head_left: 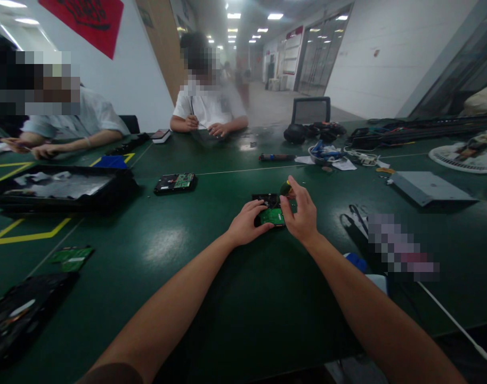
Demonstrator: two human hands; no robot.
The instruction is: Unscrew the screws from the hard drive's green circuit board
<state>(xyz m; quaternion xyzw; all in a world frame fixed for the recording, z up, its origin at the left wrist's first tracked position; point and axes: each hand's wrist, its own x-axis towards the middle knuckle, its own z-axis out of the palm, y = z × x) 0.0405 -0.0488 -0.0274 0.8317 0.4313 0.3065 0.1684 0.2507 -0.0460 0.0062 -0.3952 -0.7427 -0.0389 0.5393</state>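
Observation:
On the green table in front of me lies a hard drive with a green circuit board, its far part black. My left hand grips its left side, fingers over the black part and thumb along the near edge. In my right hand, a screwdriver with a dark green and yellow handle is held between thumb and fingers above the drive's right side. The hand hides most of its shaft, and where the tip rests cannot be made out. A second hard drive lies apart, to the left.
At left are a black tray, a loose green circuit board and a black drive-like unit. A grey metal box and a bowl of blue items stand at right. Two people sit across the table.

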